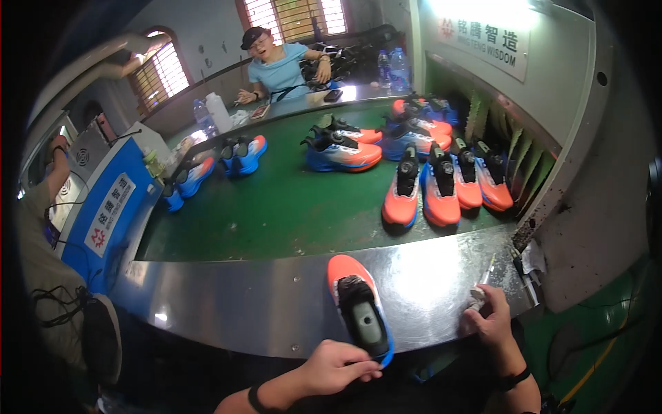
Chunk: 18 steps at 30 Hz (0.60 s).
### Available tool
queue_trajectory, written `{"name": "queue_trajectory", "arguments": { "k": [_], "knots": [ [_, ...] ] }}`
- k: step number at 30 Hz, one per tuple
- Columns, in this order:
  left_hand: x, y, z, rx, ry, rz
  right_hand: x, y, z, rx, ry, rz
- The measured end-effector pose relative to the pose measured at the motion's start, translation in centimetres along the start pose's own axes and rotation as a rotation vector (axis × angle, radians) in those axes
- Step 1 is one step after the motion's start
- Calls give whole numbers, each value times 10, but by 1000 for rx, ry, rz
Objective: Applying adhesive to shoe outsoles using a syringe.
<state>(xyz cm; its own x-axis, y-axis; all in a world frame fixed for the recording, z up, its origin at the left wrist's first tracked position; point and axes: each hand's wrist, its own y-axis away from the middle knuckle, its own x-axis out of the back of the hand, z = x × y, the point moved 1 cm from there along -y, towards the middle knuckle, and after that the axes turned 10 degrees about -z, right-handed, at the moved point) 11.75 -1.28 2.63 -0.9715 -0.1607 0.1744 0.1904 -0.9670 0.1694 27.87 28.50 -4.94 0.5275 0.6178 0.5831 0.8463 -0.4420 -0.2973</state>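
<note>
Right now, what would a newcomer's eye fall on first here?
Likely the bunched orange-and-blue shoes on the right of the green surface. Next, the single orange-toed shoe on the metal ledge, the left hand at its heel. Then the right hand, holding a small pale item near the ledge's right end.

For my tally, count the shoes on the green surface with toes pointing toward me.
4, side by side at the right: leftmost shoe, second shoe, third shoe and rightmost shoe. Others could be hidden in the cluster behind them.
</note>
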Motion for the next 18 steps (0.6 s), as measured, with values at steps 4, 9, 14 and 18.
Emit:
{"name": "queue_trajectory", "arguments": {
  "k": [4,9,14,18],
  "knots": [
    [-15,-27,-4,-13,-67,-130,6,9,8,-119,-228,15],
    [-5,-12,-27,130,135,-43,21,22,6,-139,-539,0],
    [61,-3,-62,-23,394,510,35,29,0,-201,-691,-33],
    [104,-32,-71,66,340,698,39,36,0,-198,-702,-24]
  ]
}}
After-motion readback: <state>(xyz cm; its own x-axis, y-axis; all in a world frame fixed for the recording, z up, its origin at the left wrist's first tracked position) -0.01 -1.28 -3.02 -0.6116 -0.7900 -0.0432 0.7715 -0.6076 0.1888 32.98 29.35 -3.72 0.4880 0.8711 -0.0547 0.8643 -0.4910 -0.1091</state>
